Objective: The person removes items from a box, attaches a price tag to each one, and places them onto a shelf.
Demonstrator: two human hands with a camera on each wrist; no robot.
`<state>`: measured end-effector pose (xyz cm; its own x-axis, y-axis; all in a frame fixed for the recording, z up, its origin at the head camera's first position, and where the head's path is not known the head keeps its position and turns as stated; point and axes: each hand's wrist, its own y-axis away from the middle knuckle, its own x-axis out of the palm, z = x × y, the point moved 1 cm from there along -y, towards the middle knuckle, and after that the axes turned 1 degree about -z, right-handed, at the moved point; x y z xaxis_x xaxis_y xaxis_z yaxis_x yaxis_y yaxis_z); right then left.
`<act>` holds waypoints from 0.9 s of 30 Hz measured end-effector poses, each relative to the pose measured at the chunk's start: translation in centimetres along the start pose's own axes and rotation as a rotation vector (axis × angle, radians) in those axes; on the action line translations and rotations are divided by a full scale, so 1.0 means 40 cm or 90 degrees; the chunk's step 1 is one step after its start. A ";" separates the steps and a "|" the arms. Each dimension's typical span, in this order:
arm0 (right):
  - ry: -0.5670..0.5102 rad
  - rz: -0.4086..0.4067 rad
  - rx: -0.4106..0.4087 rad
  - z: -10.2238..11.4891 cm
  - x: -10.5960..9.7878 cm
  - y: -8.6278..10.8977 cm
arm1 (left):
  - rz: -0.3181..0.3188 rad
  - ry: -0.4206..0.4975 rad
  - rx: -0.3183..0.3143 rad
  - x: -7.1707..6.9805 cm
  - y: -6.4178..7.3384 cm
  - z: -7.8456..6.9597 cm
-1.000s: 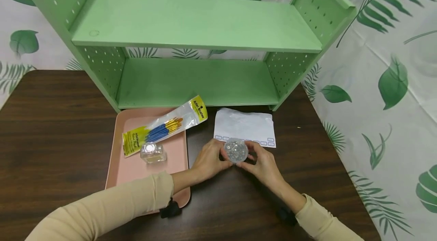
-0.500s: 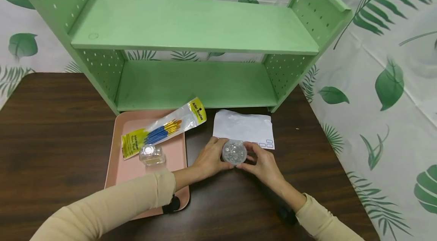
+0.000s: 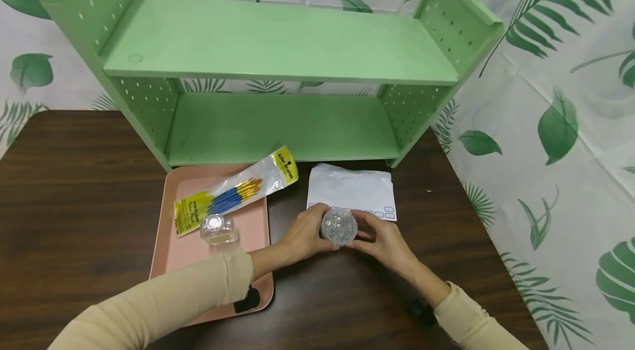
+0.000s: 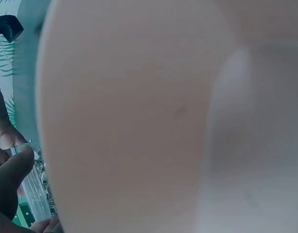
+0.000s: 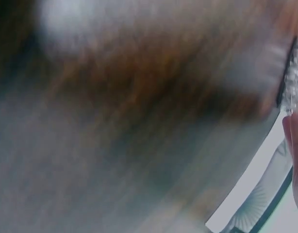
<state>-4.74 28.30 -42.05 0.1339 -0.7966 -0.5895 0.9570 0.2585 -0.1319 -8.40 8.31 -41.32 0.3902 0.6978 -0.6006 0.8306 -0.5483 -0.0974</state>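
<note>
Between both hands is a small round clear container point(image 3: 339, 226) with shiny, colourless bits inside, seen from above in the head view. My left hand point(image 3: 300, 235) grips its left side with thumb and fingers, while my right hand point(image 3: 388, 241) pinches it from the right. At the lower left of the left wrist view, the clear ridged wall point(image 4: 36, 196) shows under a thumb. Part of the container point(image 5: 295, 80) also appears at the right edge of the right wrist view, above a fingertip. Just behind the hands lies a white paper sheet point(image 3: 349, 187) with small blue boxes along its front edge.
Left of the hands, a pink tray point(image 3: 186, 262) bears a pack of artist brushes point(image 3: 233, 195) and a clear glass bottle point(image 3: 219, 230). The brush pack sticks out over the tray's right edge. A green two-level shelf point(image 3: 283, 44) stands along the back of the dark wooden table point(image 3: 74, 217).
The head view has tilted slightly, so everything sits a little lower in the picture. Both hands keep their hold on the container, with the fingers shifting only slightly around it.
</note>
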 end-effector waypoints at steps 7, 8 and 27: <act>-0.131 -0.183 -0.011 0.004 -0.086 -0.052 | -0.005 -0.026 0.016 0.003 0.002 0.003; -0.148 -0.241 -0.010 0.008 -0.108 -0.065 | -0.005 -0.029 0.018 0.003 0.002 0.003; -0.303 -0.648 0.015 0.053 -0.330 -0.239 | -0.002 -0.026 0.012 0.004 0.003 -0.001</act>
<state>-15.13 35.20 -31.31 -0.6329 -0.7599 0.1486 0.6810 -0.6376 -0.3601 -8.24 8.38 -41.37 0.3707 0.6802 -0.6324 0.8237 -0.5553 -0.1144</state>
